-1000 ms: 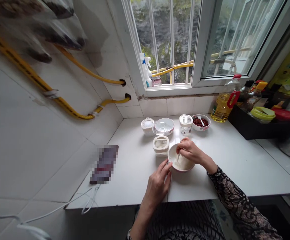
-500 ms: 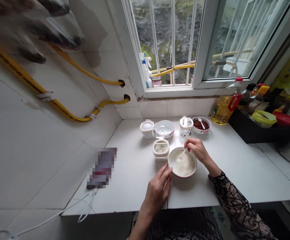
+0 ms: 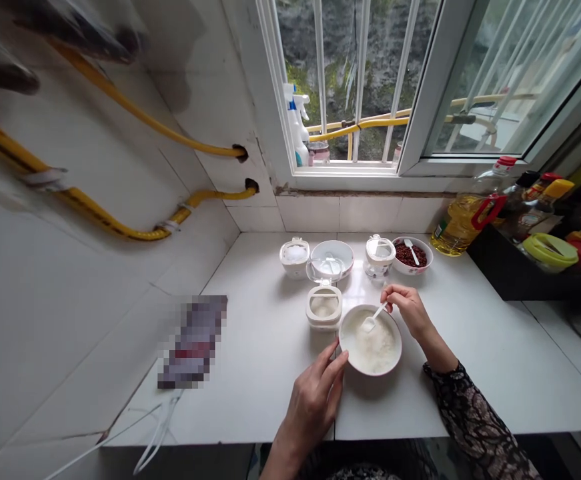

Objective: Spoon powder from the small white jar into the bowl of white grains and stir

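A white bowl (image 3: 371, 363) with pale, whitish contents stands near the front of the white counter. Fingers of my left hand (image 3: 315, 393) rest against the bowl's left rim, gripping its edge. Above the bowl's right side, my right hand (image 3: 407, 310) pinches the handle of a white spoon (image 3: 369, 324), whose head is over the contents. Just left of the bowl sits a square white container (image 3: 324, 307) with its lid flipped back. Behind are another open container (image 3: 295, 257) with white contents, a clear-looking bowl (image 3: 343, 257), and a lidded container (image 3: 379, 253).
A bowl of dark red beans (image 3: 413, 255) holds a white spoon. An oil bottle (image 3: 463, 217) and a black box (image 3: 500, 267) of condiments stand at the right. A blurred dark object (image 3: 193, 343) and white cable (image 3: 157, 430) lie left. A barred window is behind.
The view has shifted a little. My right hand and the spoon have moved slightly up and right relative to the bowl; my left hand stays at its rim.
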{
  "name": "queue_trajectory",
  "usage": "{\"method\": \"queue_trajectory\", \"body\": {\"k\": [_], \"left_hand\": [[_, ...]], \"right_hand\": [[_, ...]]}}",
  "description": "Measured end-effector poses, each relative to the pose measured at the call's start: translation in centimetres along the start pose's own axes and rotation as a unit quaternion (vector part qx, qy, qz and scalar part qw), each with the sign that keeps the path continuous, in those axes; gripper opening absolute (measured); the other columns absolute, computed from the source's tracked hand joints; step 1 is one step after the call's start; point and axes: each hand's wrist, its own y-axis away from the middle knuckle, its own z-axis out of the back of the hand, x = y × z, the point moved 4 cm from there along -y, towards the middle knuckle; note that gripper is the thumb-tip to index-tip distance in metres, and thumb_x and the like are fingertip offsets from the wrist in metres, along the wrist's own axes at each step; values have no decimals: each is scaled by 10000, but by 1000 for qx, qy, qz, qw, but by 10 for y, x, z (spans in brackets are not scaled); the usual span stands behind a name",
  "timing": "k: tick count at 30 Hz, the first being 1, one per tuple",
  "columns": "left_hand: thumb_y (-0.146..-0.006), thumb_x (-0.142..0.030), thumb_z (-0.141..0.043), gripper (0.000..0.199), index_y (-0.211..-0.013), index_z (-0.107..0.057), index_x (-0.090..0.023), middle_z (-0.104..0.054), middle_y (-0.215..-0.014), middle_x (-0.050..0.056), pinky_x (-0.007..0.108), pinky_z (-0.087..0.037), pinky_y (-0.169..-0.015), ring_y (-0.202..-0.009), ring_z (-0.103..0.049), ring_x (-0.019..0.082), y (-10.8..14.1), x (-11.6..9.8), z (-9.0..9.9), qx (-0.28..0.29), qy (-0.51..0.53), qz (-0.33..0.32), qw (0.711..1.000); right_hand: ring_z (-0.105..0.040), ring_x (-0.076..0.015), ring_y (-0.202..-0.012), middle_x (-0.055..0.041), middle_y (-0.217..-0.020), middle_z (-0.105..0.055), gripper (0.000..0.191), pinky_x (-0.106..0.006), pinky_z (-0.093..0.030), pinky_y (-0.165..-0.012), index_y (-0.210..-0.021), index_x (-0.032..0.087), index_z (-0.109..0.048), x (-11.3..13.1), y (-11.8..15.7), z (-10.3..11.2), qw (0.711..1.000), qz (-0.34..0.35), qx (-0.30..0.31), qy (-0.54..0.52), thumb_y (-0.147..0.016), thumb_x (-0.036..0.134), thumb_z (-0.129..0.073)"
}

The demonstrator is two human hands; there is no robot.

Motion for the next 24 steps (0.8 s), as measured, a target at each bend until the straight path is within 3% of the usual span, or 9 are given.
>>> {"method": "queue_trajectory", "body": {"k": [9,17,21,24], "left_hand": [[-947,-18,-454,393,-1300,-561,-155,-670,-1279,183,296,-599,-936,-1212,-664,233,-1,0,2,-1,7,4,1000],[-942,-15,-452,386,-1283,-576,-149,-661,-1292,183,286,-594,-942,-1206,-667,227,0,0,1,3,12,10,1000],[-936,-10,-453,404,-1293,-572,-155,-649,-1320,180,286,-589,-949,-1221,-657,227,1,0,0,5,15,11,1000],[-942,-21,-453,400,-1303,-562,-155,-659,-1300,182,290,-597,-931,-1199,-669,228,1,0,0,4,10,7,1000]], "right_hand": [[-464,-144,-526,26,-477,-524,125,-300,-391,-604,-583,196,-649,-3,0,1,999,-38,5,-27,-621,286,-572],[-610,-181,-662,-8,-626,-646,156,-329,-487,-725,-795,188,-691,11,7,-14,999,2,13,-50,-747,329,-642],[-687,-200,-777,-45,-821,-726,177,-334,-515,-745,-964,204,-687,25,18,-32,994,100,42,22,-906,331,-579],[-679,-208,-849,-58,-895,-754,185,-367,-499,-816,-992,217,-692,34,26,-46,946,273,71,159,-963,213,-509]]}}
